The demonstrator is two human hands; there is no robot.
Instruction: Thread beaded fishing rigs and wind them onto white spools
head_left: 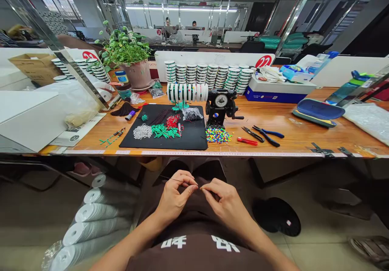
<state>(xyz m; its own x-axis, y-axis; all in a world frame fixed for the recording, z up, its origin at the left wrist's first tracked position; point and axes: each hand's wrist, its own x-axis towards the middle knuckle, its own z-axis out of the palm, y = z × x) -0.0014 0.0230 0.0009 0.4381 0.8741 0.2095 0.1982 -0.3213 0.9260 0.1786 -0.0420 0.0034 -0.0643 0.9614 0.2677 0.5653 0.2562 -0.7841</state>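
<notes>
Above my lap, my left hand (pixel 176 196) is closed, with a thin dark cord (pixel 167 178) running out from its fingers to the left. Thumb and forefinger of my right hand (pixel 224 199) are pinched together close to the left fingertips; whatever sits between them is too small to make out. Beyond the hands, a black mat (pixel 194 138) on the table carries silver-grey beads (pixel 142 132), green tube-like pieces (pixel 165 131), red pieces (pixel 173 121) and dark cords (pixel 159 116). Mixed coloured beads (pixel 218 135) are heaped beside the mat.
A black winding device (pixel 220 105) with a dial stands behind the beads, next to a row of white spools (pixel 187 92). Pliers (pixel 269 134), tweezers (pixel 253 134) and a red tube (pixel 247 141) lie to the right. White rolls (pixel 86 212) stand on the floor at left.
</notes>
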